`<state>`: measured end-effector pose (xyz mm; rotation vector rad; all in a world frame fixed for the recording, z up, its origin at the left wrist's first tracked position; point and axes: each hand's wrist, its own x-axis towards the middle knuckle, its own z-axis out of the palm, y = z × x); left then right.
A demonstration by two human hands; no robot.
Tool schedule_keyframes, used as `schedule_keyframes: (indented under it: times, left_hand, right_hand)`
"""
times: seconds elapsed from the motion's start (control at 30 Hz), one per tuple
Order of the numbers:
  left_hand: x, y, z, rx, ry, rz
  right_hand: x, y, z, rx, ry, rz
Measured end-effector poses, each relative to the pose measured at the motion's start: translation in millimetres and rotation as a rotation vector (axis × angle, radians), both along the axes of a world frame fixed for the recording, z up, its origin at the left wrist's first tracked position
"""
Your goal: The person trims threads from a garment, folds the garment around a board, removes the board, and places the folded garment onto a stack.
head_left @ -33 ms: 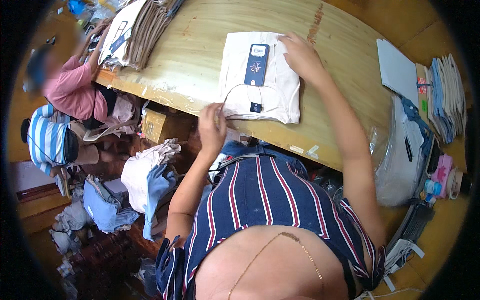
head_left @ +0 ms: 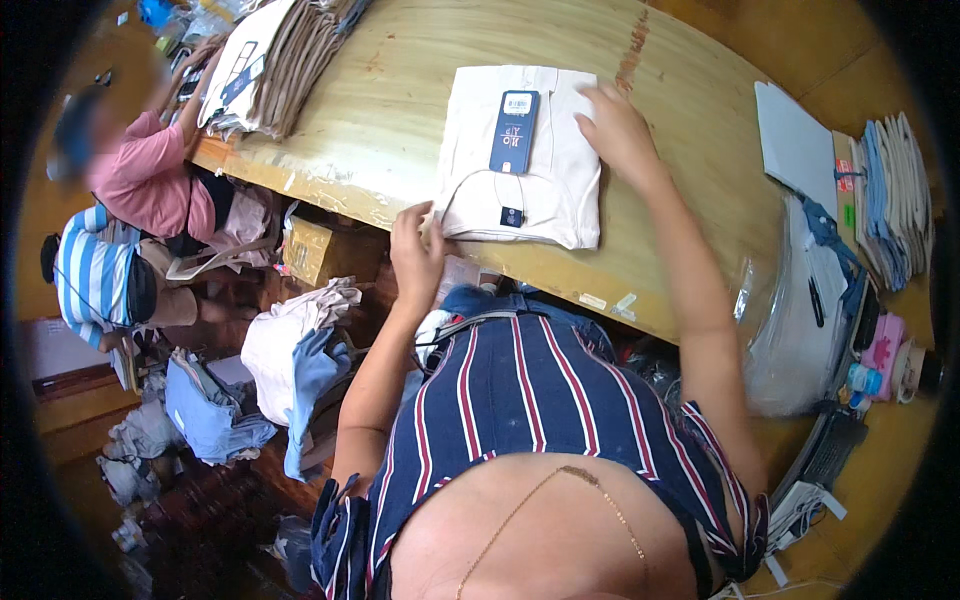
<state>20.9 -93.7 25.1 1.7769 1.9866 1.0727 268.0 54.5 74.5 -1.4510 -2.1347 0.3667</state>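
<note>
A folded cream garment lies flat on the wooden table in front of me. On it rests a long dark-blue hang tag with a white label, and a small dark square tag joins it by a thin cord. My left hand is beside the garment's near left corner, fingers apart and holding nothing. At the far right edge of the garment, my right hand has its fingers spread, with the tips by the cloth. Whether they touch it I cannot tell.
Stacked tagged garments stand at the table's far left, near a person in a pink top. Another person wears a striped shirt. Folded clothes are piled below left. Right are more folded garments and plastic bags.
My right hand has shifted slightly right, off the garment's far right corner. My left hand has moved a little left, its fingers opening away from the near left corner. The garment stays put.
</note>
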Motion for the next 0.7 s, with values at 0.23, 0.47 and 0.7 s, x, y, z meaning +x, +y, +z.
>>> schedule_keyframes:
  times: [0.23,0.47,0.7]
  left_hand:
    - [-7,30,-12,-0.385,-0.106,0.132]
    - [-23,42,-11,-0.483,-0.305,-0.069]
    - [-90,59,56,0.006,-0.676,0.035]
  right_hand:
    - [6,-84,-87,-0.713,1.016,-0.119]
    - [-5,-87,-80,-1.197,1.482,-0.109]
    - [-87,-57,-15,-1.074,1.319,0.151]
